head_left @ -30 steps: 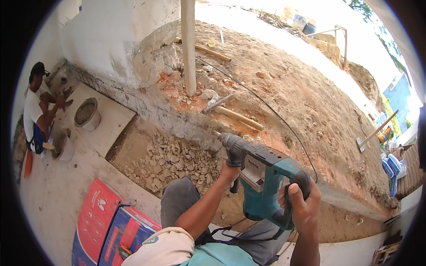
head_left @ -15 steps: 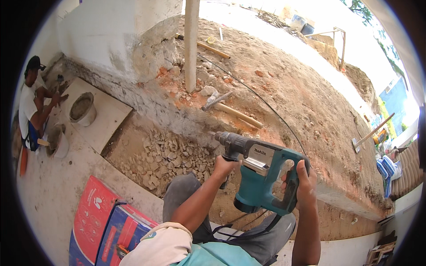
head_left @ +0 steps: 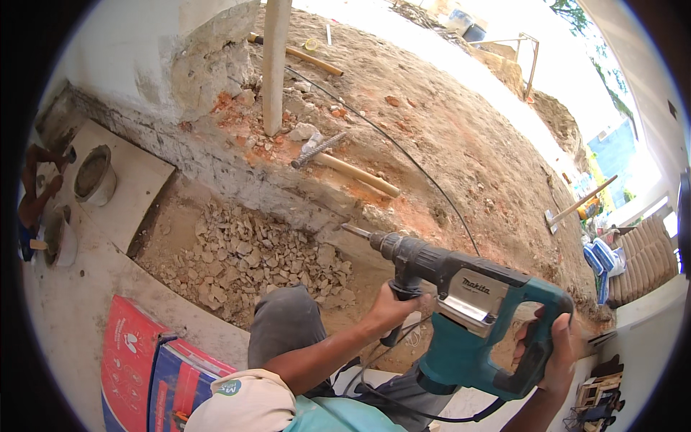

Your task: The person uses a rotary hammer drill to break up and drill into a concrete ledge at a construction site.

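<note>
A teal and black demolition hammer (head_left: 461,302) is held across my lap in both hands. My left hand (head_left: 392,311) is closed round its black side handle, near the front. My right hand (head_left: 558,353) grips the rear D-shaped handle. The pointed chisel bit (head_left: 355,230) shows in full, its tip close to the broken concrete ledge (head_left: 317,216); whether it touches cannot be made out. Below the ledge lies a heap of broken rubble (head_left: 252,252). The tool's dark power cord (head_left: 446,417) loops under it over my legs.
Beyond the ledge, a hammer with a ridged metal head (head_left: 317,150) and wooden handle lies by an upright post (head_left: 276,72). A cable (head_left: 403,147) crosses the dirt. At left, a person works by mortar buckets (head_left: 95,176). Red and blue boxes (head_left: 133,360) stand near my left side.
The demolition hammer has moved right and back from the ledge, exposing its bit and lying more level. Both hands have gone with it. The scene has shifted left in view.
</note>
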`<state>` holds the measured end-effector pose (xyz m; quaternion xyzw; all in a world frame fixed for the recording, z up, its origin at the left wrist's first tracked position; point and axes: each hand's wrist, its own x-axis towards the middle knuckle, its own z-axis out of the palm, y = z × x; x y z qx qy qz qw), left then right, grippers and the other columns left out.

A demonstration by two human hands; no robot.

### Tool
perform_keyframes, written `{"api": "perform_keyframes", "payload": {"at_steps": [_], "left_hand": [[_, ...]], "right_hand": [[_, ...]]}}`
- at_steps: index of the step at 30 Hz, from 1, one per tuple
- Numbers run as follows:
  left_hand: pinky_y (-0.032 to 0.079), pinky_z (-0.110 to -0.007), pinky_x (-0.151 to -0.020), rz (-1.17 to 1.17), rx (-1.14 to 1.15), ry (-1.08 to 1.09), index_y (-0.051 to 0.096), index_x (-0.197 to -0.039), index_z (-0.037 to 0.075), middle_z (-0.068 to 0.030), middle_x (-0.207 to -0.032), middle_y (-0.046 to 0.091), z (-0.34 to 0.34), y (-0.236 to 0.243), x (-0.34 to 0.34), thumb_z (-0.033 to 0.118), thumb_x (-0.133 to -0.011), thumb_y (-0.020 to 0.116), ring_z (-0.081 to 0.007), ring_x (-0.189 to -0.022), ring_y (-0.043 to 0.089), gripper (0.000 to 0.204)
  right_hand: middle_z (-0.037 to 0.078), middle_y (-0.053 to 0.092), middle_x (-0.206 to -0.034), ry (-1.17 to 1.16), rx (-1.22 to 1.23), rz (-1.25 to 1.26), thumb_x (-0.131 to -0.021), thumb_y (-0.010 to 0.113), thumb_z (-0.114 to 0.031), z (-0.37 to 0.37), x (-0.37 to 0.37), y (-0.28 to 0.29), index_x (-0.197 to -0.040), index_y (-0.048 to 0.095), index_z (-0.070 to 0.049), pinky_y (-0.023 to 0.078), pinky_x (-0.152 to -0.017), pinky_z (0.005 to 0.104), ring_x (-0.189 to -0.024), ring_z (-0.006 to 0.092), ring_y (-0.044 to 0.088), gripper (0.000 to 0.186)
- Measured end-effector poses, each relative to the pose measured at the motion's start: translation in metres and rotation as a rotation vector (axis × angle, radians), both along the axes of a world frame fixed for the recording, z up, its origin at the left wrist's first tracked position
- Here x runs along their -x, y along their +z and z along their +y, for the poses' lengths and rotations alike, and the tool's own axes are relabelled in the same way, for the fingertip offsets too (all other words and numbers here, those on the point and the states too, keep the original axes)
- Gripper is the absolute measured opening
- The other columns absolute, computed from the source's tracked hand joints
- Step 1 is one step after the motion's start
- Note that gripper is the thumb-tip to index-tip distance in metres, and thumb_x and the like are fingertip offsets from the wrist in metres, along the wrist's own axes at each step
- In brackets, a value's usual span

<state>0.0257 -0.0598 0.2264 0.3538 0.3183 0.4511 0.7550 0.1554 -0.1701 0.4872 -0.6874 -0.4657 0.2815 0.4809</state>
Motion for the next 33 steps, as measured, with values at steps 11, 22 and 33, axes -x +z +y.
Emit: {"api": "perform_keyframes", "payload": {"at_steps": [11, 22, 33], "left_hand": [[0.043, -0.027, -0.053, -0.479, 0.080, -0.178, 0.057, -0.089, 0.006, -0.0007, -0.068, 0.054, 0.050, 0.100, -0.080, 0.017, -0.088, 0.069, -0.0108, -0.058, 0.052, 0.016], [0.043, -0.028, -0.051, -0.508, 0.355, -0.072, 0.053, -0.084, 0.006, -0.0009, -0.064, 0.050, 0.112, 0.112, -0.105, 0.016, -0.087, 0.067, -0.0111, -0.054, 0.049, 0.017], [0.051, -0.038, -0.068, 0.172, 0.564, 0.454, 0.048, -0.099, -0.004, -0.0150, -0.082, 0.064, 0.174, 0.145, -0.179, 0.022, -0.079, 0.074, -0.0264, -0.074, 0.065, 0.042]], "right_hand": [[0.009, 0.059, -0.061, -0.125, 0.032, -0.297, -0.092, 0.052, -0.055, 0.086, -0.006, 0.135, -0.095, 0.054, -0.006, 0.045, -0.034, 0.0196, -0.038, 0.0114, 0.055, 0.050], [0.013, 0.063, -0.071, 0.187, 0.395, -0.294, -0.093, 0.053, -0.054, 0.224, -0.012, 0.163, -0.097, 0.058, -0.004, 0.049, -0.046, 0.0273, -0.053, 0.0192, 0.059, 0.051], [0.008, 0.060, -0.063, 0.304, 0.643, -0.441, -0.087, 0.060, -0.051, 0.371, -0.025, 0.197, -0.089, 0.057, -0.003, 0.044, -0.043, 0.0246, -0.048, 0.0126, 0.056, 0.048]]}}
